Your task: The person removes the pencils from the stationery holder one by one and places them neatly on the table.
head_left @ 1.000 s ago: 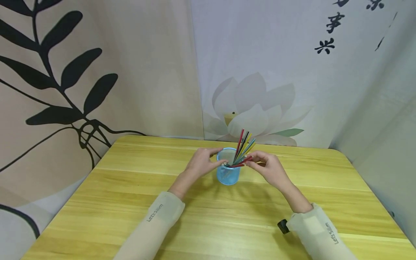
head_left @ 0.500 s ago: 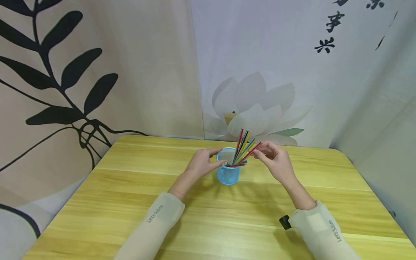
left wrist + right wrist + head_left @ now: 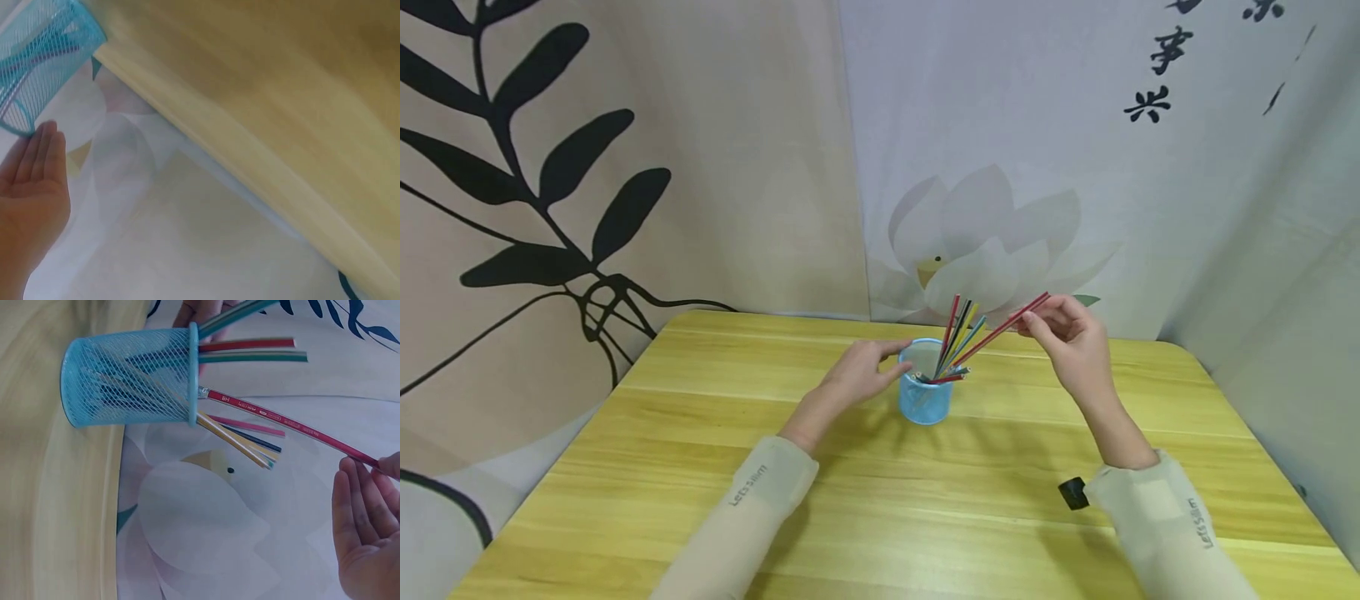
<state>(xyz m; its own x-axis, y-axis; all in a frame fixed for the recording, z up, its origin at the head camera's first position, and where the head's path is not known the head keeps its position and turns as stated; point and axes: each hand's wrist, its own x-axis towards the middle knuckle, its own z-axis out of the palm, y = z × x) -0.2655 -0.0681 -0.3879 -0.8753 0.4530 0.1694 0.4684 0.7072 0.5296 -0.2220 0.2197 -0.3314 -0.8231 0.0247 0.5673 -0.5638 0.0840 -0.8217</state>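
Pinching red pencil (image 3: 996,333) at frame centre-right, right grip (image 3: 1075,346) is risking tipping blue cup (image 3: 925,405) if pencil snags, left grip (image 3: 856,375) only touching, fingers straight.

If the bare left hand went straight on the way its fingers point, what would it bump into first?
Probably the light-blue round mesh cup: the bare left hand is right at its rim, though whether they touch is hard to judge.

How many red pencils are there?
3 show: a red pencil pinched by the right hand, a steep one in the blue mesh cup, and a low one leaning right. Others may be hidden inside.
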